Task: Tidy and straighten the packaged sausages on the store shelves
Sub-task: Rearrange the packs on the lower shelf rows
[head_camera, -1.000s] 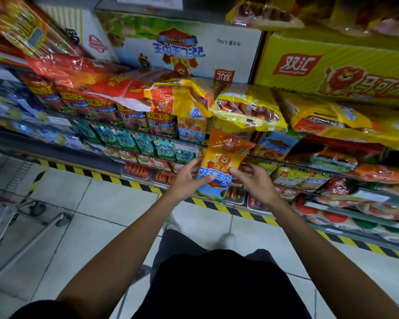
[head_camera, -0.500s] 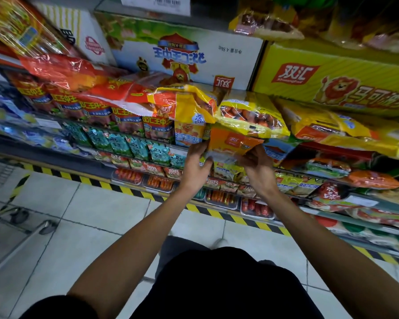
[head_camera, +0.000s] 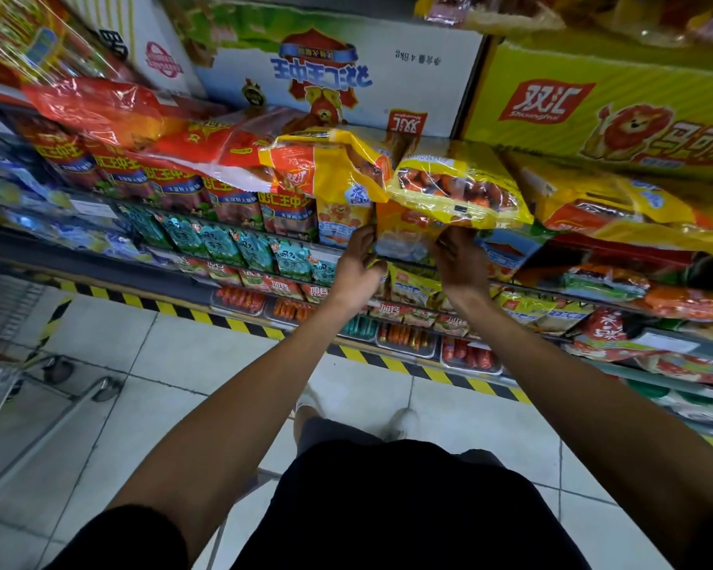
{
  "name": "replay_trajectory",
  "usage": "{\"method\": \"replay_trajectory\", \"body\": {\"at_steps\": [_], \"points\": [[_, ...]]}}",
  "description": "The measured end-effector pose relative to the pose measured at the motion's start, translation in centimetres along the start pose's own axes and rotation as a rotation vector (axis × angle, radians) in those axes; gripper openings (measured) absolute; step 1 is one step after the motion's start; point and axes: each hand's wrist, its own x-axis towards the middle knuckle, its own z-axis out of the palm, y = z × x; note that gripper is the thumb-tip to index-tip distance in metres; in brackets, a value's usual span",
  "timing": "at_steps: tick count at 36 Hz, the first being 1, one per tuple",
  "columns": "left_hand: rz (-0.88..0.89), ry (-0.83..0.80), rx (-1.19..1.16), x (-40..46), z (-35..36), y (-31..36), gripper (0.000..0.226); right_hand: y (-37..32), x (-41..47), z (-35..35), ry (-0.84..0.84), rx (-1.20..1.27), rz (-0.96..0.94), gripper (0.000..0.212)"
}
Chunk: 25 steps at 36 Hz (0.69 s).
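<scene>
In the head view, I see both hands have risen since a second ago: the orange sausage pack (head_camera: 404, 234), then held free in front of the lower shelves at frame centre, is now tucked upright into the shelf row, under the overhanging yellow bag (head_camera: 457, 191). My left hand (head_camera: 357, 269) rests against the pack's left edge with fingers nearly straight and apart, while my right hand (head_camera: 462, 265) has its fingers curled on the pack's right side, just below the yellow bag. The shopping cart (head_camera: 1, 388) at lower left sits farther toward the frame's edge than before.
</scene>
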Motion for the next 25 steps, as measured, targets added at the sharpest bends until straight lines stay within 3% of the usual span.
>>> {"method": "replay_trajectory", "body": {"at_steps": [5, 9, 19, 25], "points": [[-0.128, -0.102, 0.003, 1.2, 0.3, 0.2, 0.072, 1.0, 1.5, 0.3, -0.080, -0.121, 0.043, 0.024], [-0.111, -0.143, 0.104, 1.5, 0.6, 0.8, 0.081, 1.5, 2.6, 0.5, -0.069, -0.107, 0.099, 0.036], [-0.147, -0.171, 0.147, 2.6, 0.9, 0.2, 0.073, 0.5, 2.5, 1.2, -0.188, -0.223, 0.311, 0.052], [-0.151, -0.128, 0.051, 2.5, 1.0, -0.2, 0.062, 0.7, 3.8, 2.1, -0.158, -0.387, 0.310, 0.043]]}}
